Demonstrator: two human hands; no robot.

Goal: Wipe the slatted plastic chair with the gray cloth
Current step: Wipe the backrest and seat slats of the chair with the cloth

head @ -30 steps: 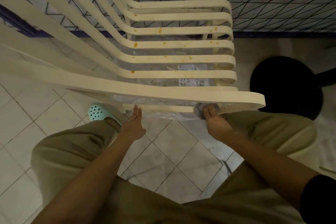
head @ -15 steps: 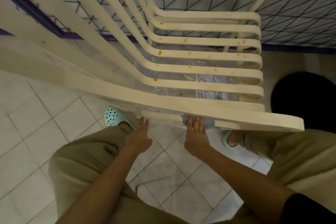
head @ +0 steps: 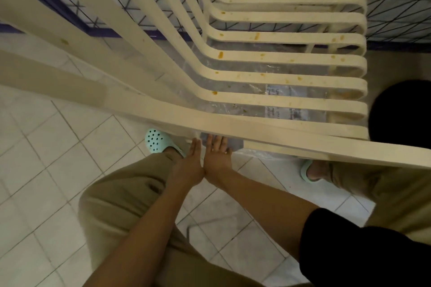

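The cream slatted plastic chair fills the upper half of the view, its slats dotted with orange stains. Under its near side rail a bit of the gray cloth shows. My right hand presses the cloth against the lower rail with straight fingers; the fingertips are hidden beneath the rail. My left hand lies right beside it, fingers straight, tips at the rail, holding nothing.
A clear plastic sheet lies on the floor beneath the seat. A black round object sits at the right. My feet wear mint clogs. White floor tiles spread left; a tiled wall with a dark band stands behind.
My right hand has slid the cloth leftward along the rail until it sits against my left hand. The view has shifted, so the chair appears further right.
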